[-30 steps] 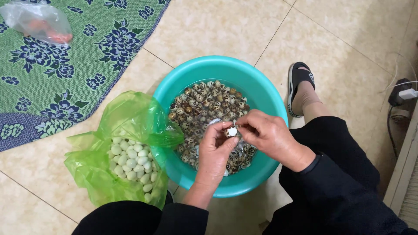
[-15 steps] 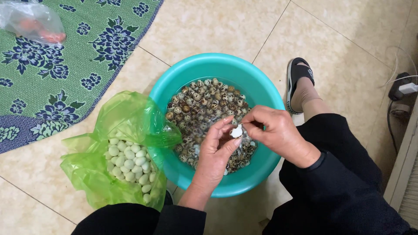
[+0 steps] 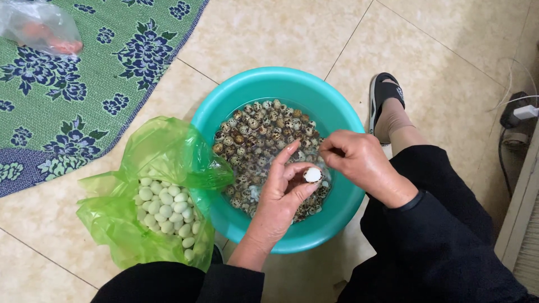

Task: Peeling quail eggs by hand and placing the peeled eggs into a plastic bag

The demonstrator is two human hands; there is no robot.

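My left hand (image 3: 281, 196) holds a small quail egg (image 3: 312, 175) between thumb and fingers, its white peeled end showing. My right hand (image 3: 359, 163) is just to the right of it, fingers pinched together; whether it holds a bit of shell I cannot tell. Both hands hover over a teal plastic basin (image 3: 342, 118) with water and several speckled, unpeeled quail eggs (image 3: 258, 134). To the left, a green plastic bag (image 3: 163, 151) lies open on the floor with several pale peeled eggs (image 3: 165, 207) inside.
A green floral mat (image 3: 67, 106) covers the floor at upper left, with a clear plastic bag (image 3: 39, 25) on it. My foot in a black sandal (image 3: 387, 98) rests right of the basin. A plug and cable (image 3: 519, 115) lie at the right edge on beige tiles.
My right hand has drawn slightly away from the egg, and more white of the egg shows. The left hand has turned the egg's peeled end upward.
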